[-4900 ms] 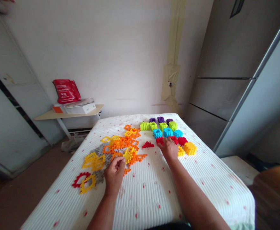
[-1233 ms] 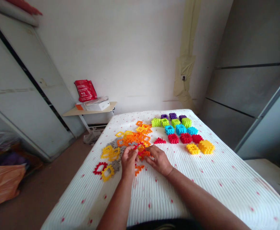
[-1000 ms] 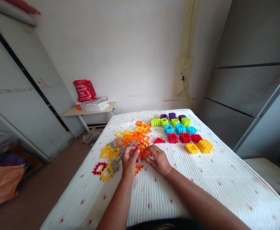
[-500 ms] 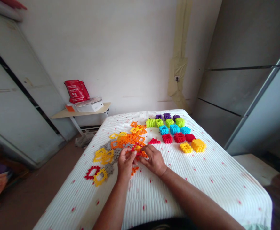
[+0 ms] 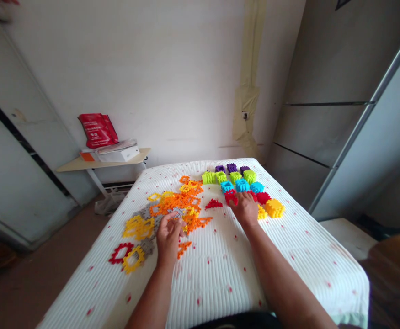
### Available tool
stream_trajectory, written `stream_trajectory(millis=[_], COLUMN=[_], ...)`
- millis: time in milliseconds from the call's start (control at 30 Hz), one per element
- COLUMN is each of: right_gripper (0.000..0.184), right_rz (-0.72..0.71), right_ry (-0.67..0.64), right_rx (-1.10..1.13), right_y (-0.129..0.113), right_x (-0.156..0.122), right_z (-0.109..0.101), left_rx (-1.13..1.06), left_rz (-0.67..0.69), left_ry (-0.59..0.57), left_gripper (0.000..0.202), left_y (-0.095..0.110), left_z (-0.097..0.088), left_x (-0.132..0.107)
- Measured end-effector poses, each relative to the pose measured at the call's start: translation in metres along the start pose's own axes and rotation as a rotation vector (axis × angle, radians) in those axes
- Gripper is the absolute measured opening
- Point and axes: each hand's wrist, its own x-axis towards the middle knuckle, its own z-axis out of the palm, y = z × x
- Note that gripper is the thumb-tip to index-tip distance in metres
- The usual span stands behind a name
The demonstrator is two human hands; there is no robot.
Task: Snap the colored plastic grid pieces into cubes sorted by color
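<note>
My left hand (image 5: 170, 232) hovers over the near side of the orange pile, its fingers loosely curled and apart, with nothing visible between them. Orange notched plastic pieces (image 5: 179, 200) lie just beyond it, with grey pieces (image 5: 146, 246) and yellow pieces (image 5: 134, 259) to its left. My right hand (image 5: 246, 210) reaches to the row of red stacks, its fingers closed down on a red notched piece at the middle stack (image 5: 252, 195), which it partly covers. To its left stand a red stack (image 5: 231, 197) and a small heap of red triangular pieces (image 5: 214, 204).
Behind the red row stand blue stacks (image 5: 242, 184), green stacks (image 5: 235, 177) and purple stacks (image 5: 232, 167). A yellow stack (image 5: 274, 208) sits at the right. Everything lies on a quilted bed (image 5: 220, 283). A side table (image 5: 69, 165) stands at the back left.
My right hand has left my left hand and moved right to the red stacks. The red piece between both hands is gone from there. The view has shifted a little to the right.
</note>
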Motion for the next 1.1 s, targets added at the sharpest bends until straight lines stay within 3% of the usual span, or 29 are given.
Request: stream_trajectory(millis=[167,433,767,867,1000,1100], right_gripper=[0.016,0.017,0.019,0.018,0.020,0.023], right_rz=[0.004,-0.045,-0.034,-0.050,-0.146,-0.188], right_ry=[-0.025,0.076,0.105,0.121,0.157,0.179], right_rx=[-0.062,-0.030,-0.041,-0.017,0.085,0.119], right_y=[-0.001,0.003,0.000,-0.003,-0.007,-0.009], right_x=[-0.002,-0.002,-0.003,-0.002,-0.002,-0.003], right_z=[0.003,0.011,0.007,0.001,-0.003,-0.004], left_rx=[0.008,-0.007,0.015,0.095,0.341,0.565], left_rz=[-0.005,-0.027,-0.006,0.055,0.211,0.335], left_ry=[-0.011,-0.015,0.014,0.118,0.272,0.241], left_gripper=[0.041,0.041,0.041,0.033,0.019,0.012], left_y=[-0.001,0.001,0.005,0.007,0.006,0.006], left_z=[-0.001,0.000,0.001,-0.003,-0.024,-0.044], left_x=[0.001,0.001,-0.001,0.000,0.003,0.001])
